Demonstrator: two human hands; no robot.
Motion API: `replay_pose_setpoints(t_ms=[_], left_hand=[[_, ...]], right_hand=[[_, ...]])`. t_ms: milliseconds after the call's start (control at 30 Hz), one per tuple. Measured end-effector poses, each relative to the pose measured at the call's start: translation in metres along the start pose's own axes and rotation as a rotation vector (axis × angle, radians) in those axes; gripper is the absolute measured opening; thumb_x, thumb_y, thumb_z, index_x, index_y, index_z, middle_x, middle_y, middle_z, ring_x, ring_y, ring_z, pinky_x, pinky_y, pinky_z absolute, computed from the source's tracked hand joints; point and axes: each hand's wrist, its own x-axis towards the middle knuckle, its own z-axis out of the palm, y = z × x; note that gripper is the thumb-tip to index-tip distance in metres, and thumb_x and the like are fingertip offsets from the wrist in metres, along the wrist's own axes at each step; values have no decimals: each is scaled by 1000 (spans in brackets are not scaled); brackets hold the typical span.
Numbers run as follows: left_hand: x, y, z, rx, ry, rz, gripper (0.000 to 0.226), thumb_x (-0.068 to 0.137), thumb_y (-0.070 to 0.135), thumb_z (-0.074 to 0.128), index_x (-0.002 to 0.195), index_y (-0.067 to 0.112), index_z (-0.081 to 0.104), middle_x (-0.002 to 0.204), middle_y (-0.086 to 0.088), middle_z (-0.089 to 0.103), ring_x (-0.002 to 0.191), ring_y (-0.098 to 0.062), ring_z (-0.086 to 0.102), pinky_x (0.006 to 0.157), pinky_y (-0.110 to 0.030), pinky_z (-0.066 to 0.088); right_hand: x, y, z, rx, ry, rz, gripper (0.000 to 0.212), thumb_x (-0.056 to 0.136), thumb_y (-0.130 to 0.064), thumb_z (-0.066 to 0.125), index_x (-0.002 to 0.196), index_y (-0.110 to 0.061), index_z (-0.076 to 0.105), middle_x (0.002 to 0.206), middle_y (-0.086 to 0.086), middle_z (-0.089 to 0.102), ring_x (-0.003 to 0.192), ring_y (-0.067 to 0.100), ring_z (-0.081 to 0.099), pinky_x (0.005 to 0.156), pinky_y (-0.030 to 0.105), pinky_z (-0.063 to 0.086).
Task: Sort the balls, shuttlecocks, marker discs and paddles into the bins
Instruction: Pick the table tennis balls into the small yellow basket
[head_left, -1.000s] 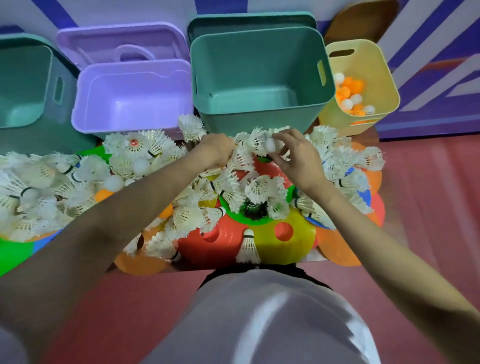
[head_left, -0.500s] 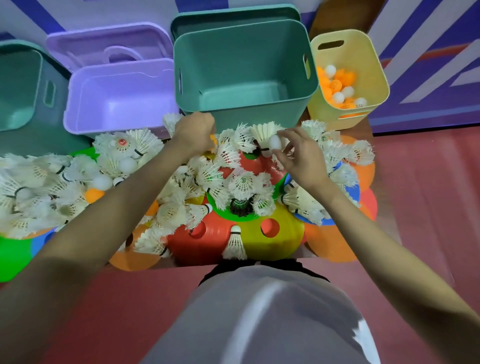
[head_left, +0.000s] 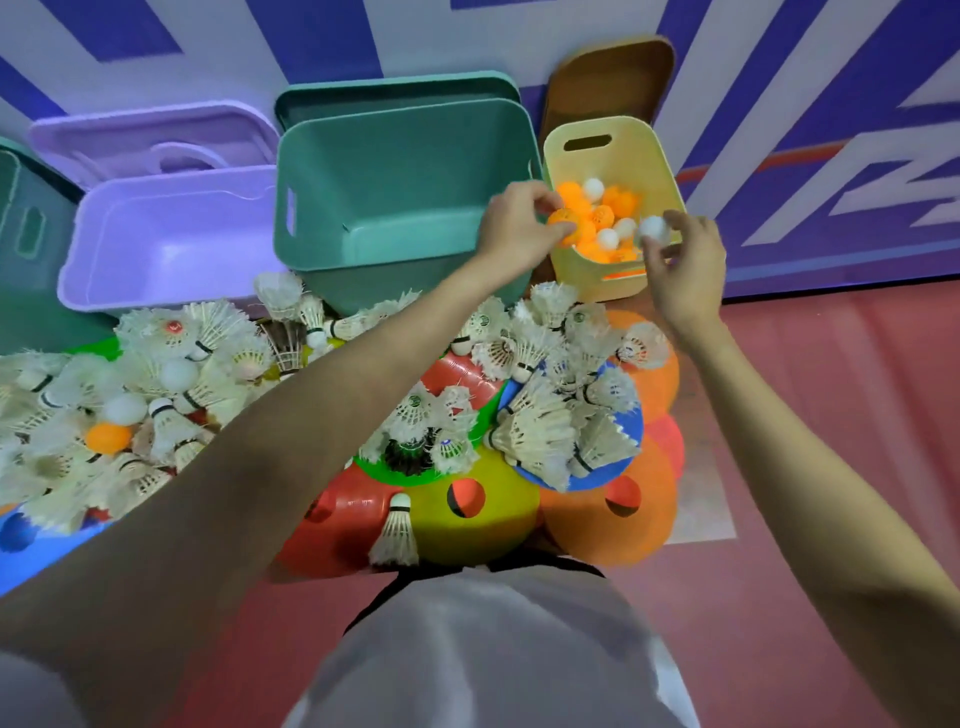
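your left hand (head_left: 519, 223) pinches an orange ball (head_left: 563, 218) at the yellow bin (head_left: 587, 280)'s 9 o'clock rim; your right hand (head_left: 685, 265) pinches a white ball (head_left: 653, 228) at its 3 o'clock rim.

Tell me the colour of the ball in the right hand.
White; the ball in the right hand shows best in the head view.

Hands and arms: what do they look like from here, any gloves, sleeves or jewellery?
Both are bare. The left hand and right hand wear no gloves, and no rings, watch or bands show. Both forearms are uncovered all the way to the frame edge, so no sleeves are visible. Below them, the person wears a light grey top.
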Motion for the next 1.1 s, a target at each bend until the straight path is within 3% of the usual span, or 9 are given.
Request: replay_pose_setpoints(t_ms=[167, 300, 467, 633, 767, 967, 1100], left_hand=[[35, 16, 36, 59, 12, -42, 35, 89, 26, 66, 120, 11, 65, 120, -5, 66, 111, -20, 60, 92, -29, 48], [23, 8, 24, 86, 32, -4, 30, 88, 21, 63, 117, 12, 66, 117, -3, 66, 104, -19, 62, 89, -31, 50], [-32, -24, -13, 139, -12, 74, 29, 90, 14, 59, 119, 11, 64, 119, -2, 65, 90, -13, 64, 85, -30, 52], [-99, -72, -54, 143, 46, 7, 31, 91, 15, 60, 122, 12, 61, 121, -3, 63, 100, -11, 61, 89, -30, 53], [-160, -117, -98, 70, 170, -143, 27, 89, 15, 62, 117, 13, 63, 115, -3, 65, 96, -9, 58, 83, -32, 53], [-242, -176, -163, 58, 388, -232, 25, 92, 13, 60, 116, 11, 64, 115, -4, 64, 97, -12, 60, 81, -33, 53], [-279, -217, -192, 175, 392, -250, 26, 92, 8, 57, 117, 8, 63, 115, -9, 64, 101, -22, 61, 86, -41, 52]], right_hand=[[29, 3, 3, -72, -83, 8, 43, 95, -30, 54, 132, -8, 51, 127, 15, 53, 91, 25, 65, 79, 37, 48], [13, -2, 11, -61, -115, -38, 37, 94, -26, 54, 126, -7, 55, 124, 15, 55, 90, 27, 64, 78, 37, 46], [-37, -17, 27, 0, -229, -137, 30, 92, -17, 55, 118, -3, 58, 117, 15, 59, 85, 26, 65, 78, 40, 50], [-98, -56, 52, 65, -335, -277, 28, 92, -14, 55, 117, -3, 58, 112, 14, 58, 88, 26, 63, 76, 45, 52], [-140, -102, 80, 51, -485, -464, 30, 94, -17, 53, 121, -4, 55, 112, 15, 55, 94, 32, 61, 76, 44, 51], [-185, -172, 121, 71, -633, -629, 34, 93, -15, 53, 125, -3, 54, 115, 15, 55, 94, 32, 60, 78, 37, 50], [-205, -207, 143, 90, -694, -696, 34, 92, -12, 55, 124, -3, 54, 113, 15, 56, 98, 31, 58, 79, 37, 47]])
